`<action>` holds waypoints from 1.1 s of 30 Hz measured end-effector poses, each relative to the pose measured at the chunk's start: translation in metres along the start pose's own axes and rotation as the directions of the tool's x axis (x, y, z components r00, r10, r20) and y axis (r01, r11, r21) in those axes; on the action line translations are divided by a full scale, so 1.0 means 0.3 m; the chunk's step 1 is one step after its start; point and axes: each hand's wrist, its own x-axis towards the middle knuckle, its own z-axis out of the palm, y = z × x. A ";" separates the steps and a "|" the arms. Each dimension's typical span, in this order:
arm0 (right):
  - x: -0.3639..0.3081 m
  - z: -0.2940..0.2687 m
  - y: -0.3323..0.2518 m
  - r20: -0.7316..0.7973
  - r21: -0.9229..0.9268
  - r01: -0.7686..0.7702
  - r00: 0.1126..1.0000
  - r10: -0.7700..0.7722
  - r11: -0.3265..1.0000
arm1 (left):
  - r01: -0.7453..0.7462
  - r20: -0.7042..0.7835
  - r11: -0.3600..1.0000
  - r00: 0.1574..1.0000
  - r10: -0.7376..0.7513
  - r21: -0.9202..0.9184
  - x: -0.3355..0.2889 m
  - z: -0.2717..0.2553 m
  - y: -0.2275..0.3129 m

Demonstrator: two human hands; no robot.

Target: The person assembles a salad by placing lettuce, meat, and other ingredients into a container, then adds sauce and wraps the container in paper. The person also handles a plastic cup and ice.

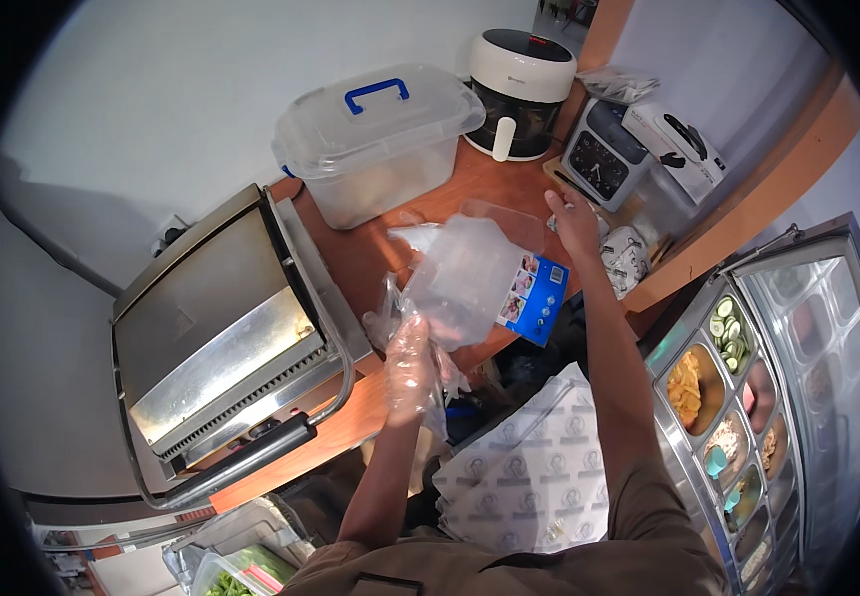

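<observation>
My left hand [408, 372] wears a loose clear plastic glove. Its fingers are closed at the near left edge of a translucent plastic pack [460, 278], which looks like a pack of disposable gloves. A blue printed card [536, 303] forms the pack's right end, reaching past the table's front edge. Crumpled clear film bunches around the gloved fingers and partly hides them. Bare and farther off, my right hand [576, 221] is raised over the right side of the table, near a grey-framed device with a black dial [604, 164]. Its fingers are apart, with nothing visible in them.
A contact grill [221, 338] stands at left. Behind the pack are a lidded clear bin [380, 149] and a white-and-black air fryer [519, 94]. Printed paper sheets [529, 467] lie close to my body. At right, an open-lidded ingredient counter [708, 437] holds trays of cut food.
</observation>
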 end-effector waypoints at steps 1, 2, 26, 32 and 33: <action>-0.063 -0.040 -0.062 0.080 0.362 -0.032 0.997 0.003 0.932 | -0.071 0.045 0.996 0.997 0.068 0.061 0.026 0.015 -0.005; -0.155 -0.055 -0.123 0.215 0.441 0.050 0.964 -0.160 0.896 | -0.160 0.114 0.983 0.982 0.149 0.094 0.048 0.033 -0.007; -0.667 -0.454 -0.335 0.306 0.345 0.124 0.922 -0.237 0.930 | -0.343 0.714 0.731 0.644 -0.275 0.590 -0.036 0.392 0.218; -0.741 -0.492 -0.304 0.192 0.310 0.185 0.949 -0.252 0.933 | -0.394 0.828 0.818 0.537 -0.165 0.418 -0.083 0.435 0.167; -0.755 -0.500 -0.297 0.214 0.389 0.126 0.951 -0.223 0.912 | -0.381 0.820 0.807 0.534 -0.205 0.451 -0.089 0.437 0.157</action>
